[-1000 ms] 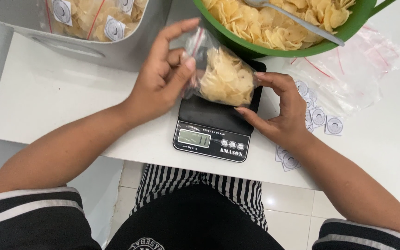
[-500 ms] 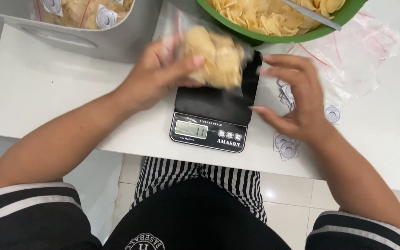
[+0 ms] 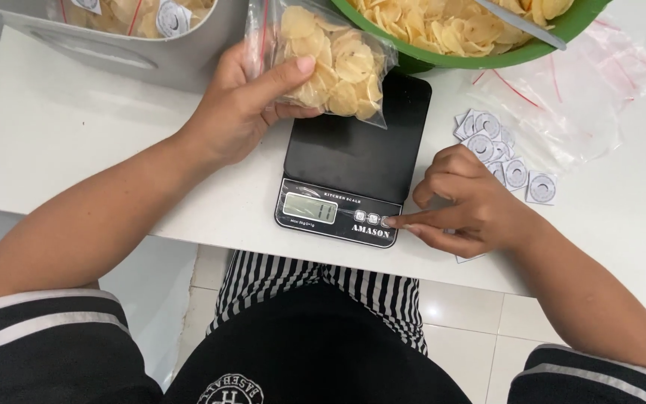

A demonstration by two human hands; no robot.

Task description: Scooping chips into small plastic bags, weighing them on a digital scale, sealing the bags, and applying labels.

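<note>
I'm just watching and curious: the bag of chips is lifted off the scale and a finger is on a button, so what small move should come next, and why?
Probably lift the right hand off the scale, since its fingertip rests on the rightmost button. The left hand holds the bag of chips clear of the bare platform.

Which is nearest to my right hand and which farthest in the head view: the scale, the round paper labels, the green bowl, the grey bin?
From the right hand:
1. Scale, touched at its buttons, just left of the hand.
2. Round paper labels, just beyond the hand on the table.
3. Green bowl, farther back, top centre.
4. Grey bin, far left corner, beyond the left hand.
</note>
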